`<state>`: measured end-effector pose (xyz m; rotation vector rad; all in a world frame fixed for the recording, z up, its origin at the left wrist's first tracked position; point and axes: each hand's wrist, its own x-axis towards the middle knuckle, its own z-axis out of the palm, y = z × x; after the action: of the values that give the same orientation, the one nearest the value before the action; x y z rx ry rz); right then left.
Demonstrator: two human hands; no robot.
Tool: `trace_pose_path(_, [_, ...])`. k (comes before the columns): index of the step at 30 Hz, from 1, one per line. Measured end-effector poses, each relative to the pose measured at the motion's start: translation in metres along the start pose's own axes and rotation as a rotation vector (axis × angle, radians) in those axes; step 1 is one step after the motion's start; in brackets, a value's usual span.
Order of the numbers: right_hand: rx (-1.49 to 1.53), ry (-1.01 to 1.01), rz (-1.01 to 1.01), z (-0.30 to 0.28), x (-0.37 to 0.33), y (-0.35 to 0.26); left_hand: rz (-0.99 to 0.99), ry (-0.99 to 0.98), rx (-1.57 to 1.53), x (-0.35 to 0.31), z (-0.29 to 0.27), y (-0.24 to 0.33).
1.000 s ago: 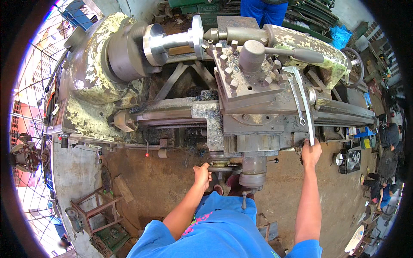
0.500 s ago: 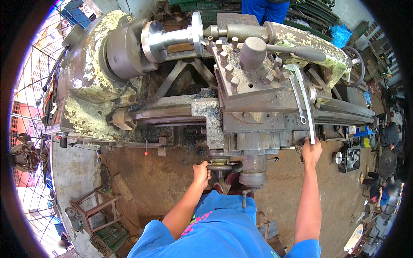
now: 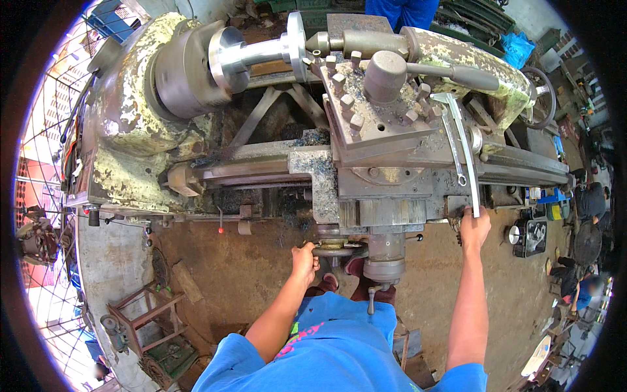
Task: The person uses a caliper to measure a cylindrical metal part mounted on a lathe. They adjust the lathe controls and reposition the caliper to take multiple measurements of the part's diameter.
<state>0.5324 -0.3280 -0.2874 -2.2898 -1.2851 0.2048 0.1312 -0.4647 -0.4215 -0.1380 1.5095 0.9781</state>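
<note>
My left hand (image 3: 305,262) is closed on the rim of a handwheel (image 3: 341,251) at the front of a large metal lathe. On the right, my right hand (image 3: 475,228) is at the front edge of the carriage, its fingers curled around something hidden. Just above its fingers ends a long vernier caliper (image 3: 465,153), lying on the carriage beside a combination spanner (image 3: 452,147). A shiny flanged metal workpiece (image 3: 264,53) spans from the chuck (image 3: 191,70) to the tailstock centre (image 3: 318,43). The square tool post (image 3: 379,111) stands right of its flange.
Dark chips lie on the carriage (image 3: 313,160). A crank handle (image 3: 371,302) hangs close to my body. A tailstock handwheel (image 3: 541,98) is far right. A wooden-framed stand (image 3: 147,320) is lower left; a person in blue trousers (image 3: 400,12) stands behind the lathe.
The chuck looks blurred and its outline differs, as if turning. The whole view has shifted slightly. Both hands keep nearly the same places.
</note>
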Motion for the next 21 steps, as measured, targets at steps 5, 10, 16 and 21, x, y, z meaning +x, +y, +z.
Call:
trace_pose_path(5, [0.044, 0.019, -0.020, 0.007, 0.005, 0.019, -0.023, 0.018, 0.000, 0.000, -0.002, 0.001])
trace_pose_path(10, [0.949, -0.060, 0.393, 0.027, 0.014, 0.086, -0.053, 0.026, 0.033, -0.005, 0.000, 0.007])
trace_pose_path(16, [0.998, -0.209, 0.917, 0.115, -0.066, 0.171, -0.068, 0.205, 0.086, -0.018, 0.011, 0.015])
trace_pose_path(21, [0.949, -0.387, 1.043, 0.195, -0.119, 0.174, 0.009, 0.162, 0.148, -0.030, 0.024, 0.014])
